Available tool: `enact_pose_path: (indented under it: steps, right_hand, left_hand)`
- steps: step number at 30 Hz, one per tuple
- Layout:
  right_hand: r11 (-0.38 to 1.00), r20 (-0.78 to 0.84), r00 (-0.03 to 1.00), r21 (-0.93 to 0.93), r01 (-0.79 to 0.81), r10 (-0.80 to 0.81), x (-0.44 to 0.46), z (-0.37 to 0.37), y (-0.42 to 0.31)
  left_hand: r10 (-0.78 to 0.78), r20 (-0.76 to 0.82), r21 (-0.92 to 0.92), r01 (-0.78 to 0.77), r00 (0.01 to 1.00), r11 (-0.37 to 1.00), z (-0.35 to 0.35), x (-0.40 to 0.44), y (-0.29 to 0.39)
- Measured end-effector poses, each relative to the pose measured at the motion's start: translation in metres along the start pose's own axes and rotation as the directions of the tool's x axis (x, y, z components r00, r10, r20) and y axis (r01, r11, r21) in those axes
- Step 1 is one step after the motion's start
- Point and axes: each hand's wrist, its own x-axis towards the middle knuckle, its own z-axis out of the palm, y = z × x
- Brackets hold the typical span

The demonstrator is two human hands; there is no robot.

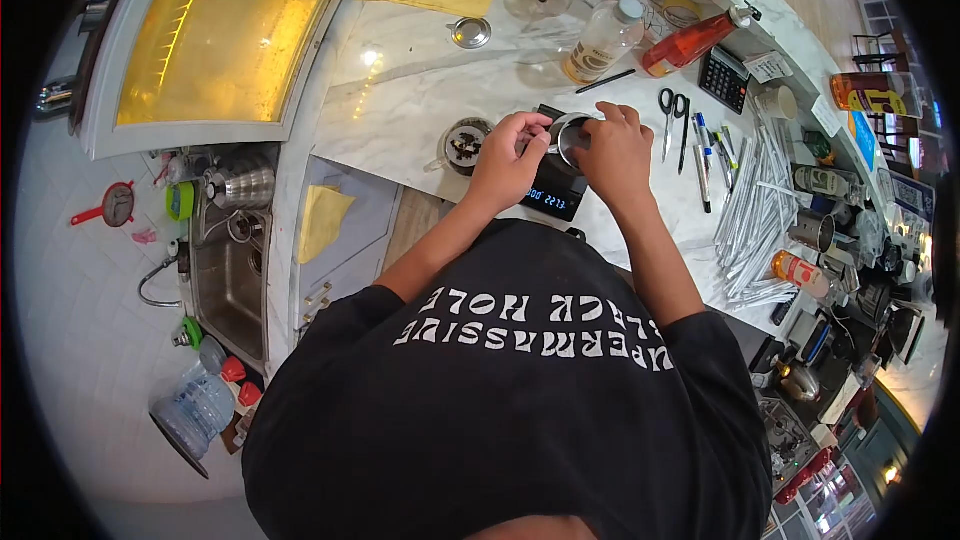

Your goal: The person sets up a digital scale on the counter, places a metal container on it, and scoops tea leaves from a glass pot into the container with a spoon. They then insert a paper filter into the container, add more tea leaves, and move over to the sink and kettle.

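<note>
A small cup with a shiny rim (572,138) is between my two hands, above or on a black digital scale (553,202) with lit digits. My left hand (513,155) is closed at the cup's left side, thumb and forefinger pinched together. On the cup's right side my right hand (615,152) curls its fingers against the rim. Whether the cup's base touches the scale is hidden. Left of my left hand stands a clear glass mug (466,144) with dark bits inside. A round metal lid (471,33) lies farther back on the marble counter (400,70).
Behind my hands stand a clear bottle (603,40) and a red bottle (695,43). Scissors (668,120), several pens (705,165), a calculator (724,78) and a pile of wrapped straws (755,220) lie right. A sink (225,280) and open yellow-lit door (215,40) are left.
</note>
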Motion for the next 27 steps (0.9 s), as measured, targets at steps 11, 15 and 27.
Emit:
enact_pose_path:
  steps: [11,15,27]
  right_hand:
    - [0.997,-0.027,1.0,-0.072,-0.014,0.012,0.0,0.003,-0.005]
    - [0.995,-0.037,0.999,-0.096,-0.01,0.007,0.001,0.009,-0.003]
    - [0.99,-0.009,1.0,-0.139,-0.021,0.019,0.008,0.012,0.0]
  left_hand:
    - [-0.051,0.054,0.121,0.044,0.997,0.992,-0.003,-0.004,0.008]
    - [-0.013,0.046,0.153,0.006,0.999,0.988,-0.003,-0.003,0.006]
    - [0.051,0.024,0.19,-0.055,0.998,0.98,-0.001,-0.005,-0.003]
